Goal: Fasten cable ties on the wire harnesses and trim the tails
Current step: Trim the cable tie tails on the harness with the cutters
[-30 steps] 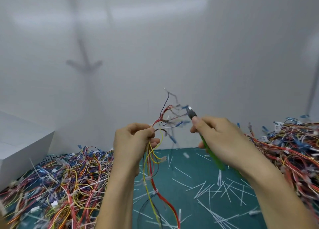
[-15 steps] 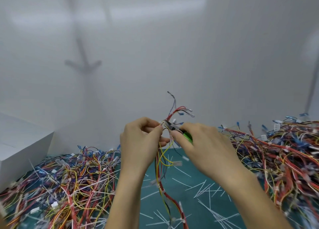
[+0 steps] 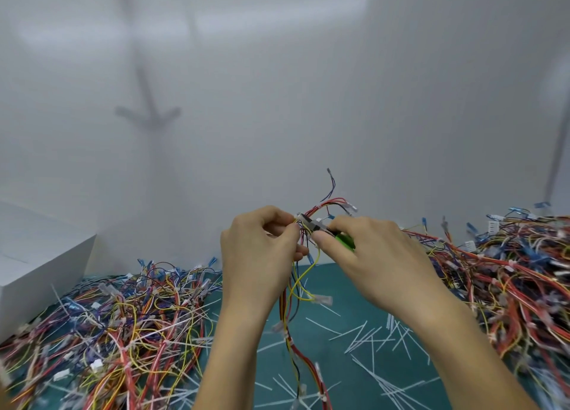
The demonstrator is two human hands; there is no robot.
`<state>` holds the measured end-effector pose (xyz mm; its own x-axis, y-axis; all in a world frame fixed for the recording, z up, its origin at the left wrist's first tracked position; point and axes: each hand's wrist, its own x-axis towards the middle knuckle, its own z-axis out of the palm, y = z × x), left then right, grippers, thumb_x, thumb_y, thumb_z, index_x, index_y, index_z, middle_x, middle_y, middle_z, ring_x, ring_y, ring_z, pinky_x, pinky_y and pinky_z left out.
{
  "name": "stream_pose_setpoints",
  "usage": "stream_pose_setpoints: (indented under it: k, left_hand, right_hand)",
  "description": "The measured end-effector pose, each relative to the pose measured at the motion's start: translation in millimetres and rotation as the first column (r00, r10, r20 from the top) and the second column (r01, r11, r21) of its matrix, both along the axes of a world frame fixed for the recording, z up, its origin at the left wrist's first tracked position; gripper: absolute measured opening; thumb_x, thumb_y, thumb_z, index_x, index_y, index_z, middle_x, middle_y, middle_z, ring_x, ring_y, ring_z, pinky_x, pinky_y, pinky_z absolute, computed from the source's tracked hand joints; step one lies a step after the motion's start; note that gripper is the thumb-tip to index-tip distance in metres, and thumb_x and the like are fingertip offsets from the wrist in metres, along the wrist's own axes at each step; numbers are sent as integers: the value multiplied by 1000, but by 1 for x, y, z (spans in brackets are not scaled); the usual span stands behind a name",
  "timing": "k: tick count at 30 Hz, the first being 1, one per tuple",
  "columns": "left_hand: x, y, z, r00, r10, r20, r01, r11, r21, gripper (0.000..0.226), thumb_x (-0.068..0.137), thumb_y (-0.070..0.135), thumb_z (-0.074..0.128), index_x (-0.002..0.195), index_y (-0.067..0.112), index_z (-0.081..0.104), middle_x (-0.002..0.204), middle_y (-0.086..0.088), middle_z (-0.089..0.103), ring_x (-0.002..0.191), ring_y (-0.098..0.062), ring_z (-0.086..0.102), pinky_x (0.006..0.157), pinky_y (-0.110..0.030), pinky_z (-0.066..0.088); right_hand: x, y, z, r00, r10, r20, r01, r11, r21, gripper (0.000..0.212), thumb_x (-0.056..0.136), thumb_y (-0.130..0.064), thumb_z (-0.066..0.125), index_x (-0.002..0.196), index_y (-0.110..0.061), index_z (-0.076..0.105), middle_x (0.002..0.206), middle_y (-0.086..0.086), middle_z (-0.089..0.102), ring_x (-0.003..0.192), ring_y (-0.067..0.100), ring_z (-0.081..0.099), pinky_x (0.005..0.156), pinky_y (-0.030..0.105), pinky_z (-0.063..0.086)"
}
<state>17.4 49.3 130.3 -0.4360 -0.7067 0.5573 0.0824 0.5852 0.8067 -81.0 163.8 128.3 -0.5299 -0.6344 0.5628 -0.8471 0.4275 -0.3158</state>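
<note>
The wire harness [image 3: 322,205] in work hangs in the air at about five o'clock of the view's centre, a thin bunch of red, yellow and dark insulated leads ending in small pale connectors. The left hand [image 3: 259,255] pinches it from nine o'clock, fingers curled round the bunch. The right hand [image 3: 376,255], at three o'clock, grips green-handled cutters [image 3: 314,225] whose slim metal nose lies against the wires at the pinch. By my reading a tie's tail is being trimmed here, though the tie itself is too small to make out. Lower down, white ties [image 3: 286,335] already cinch the drooping run. Stiff white offcuts [image 3: 370,341] lie strewn over the matte teal mat [image 3: 339,375] at six o'clock, so many tails are cut. A tangled heap of harnesses [image 3: 123,332] sits at eight o'clock and another [image 3: 509,280] at four; which is finished I cannot tell. A plain white box [image 3: 37,261] stands at nine.
</note>
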Motion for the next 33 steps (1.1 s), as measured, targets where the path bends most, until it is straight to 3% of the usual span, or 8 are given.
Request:
stream_pose_setpoints:
  k: [9,15,28,33]
  left_hand:
    - [-1,0,0,999,-31,-21,31,1000,2,18,84,4,70,71,16,71,59,7,69,49,-7,69,45,-9,46]
    - [0,-2,-1,1000,-22,0,22,999,-25,17,85,6,70,73,19,71,63,9,70,51,-7,69,51,-16,54]
    - [0,-5,-2,1000,-4,20,5,999,-53,17,85,8,70,74,20,72,63,10,70,51,-8,69,58,-26,60]
    - [-1,-6,-2,1000,-5,28,6,998,-54,16,85,7,69,75,19,72,63,9,70,51,-7,69,57,-25,60]
  right_hand:
    - [-3,0,-1,999,19,48,-19,1000,-4,44,93,-65,37,92,-29,61,77,-3,59,81,25,56,60,34,39]
    - [-4,-2,-1,997,32,74,-31,999,-17,48,92,-67,36,97,-28,64,84,-2,65,85,25,59,70,36,49]
    - [-5,-2,-4,994,58,88,-54,998,-38,46,93,-65,40,90,-27,65,75,-2,61,78,22,57,65,34,45]
    - [-7,-2,-3,993,64,94,-60,997,-48,45,93,-64,43,79,-24,60,63,-1,50,68,15,51,58,29,40]
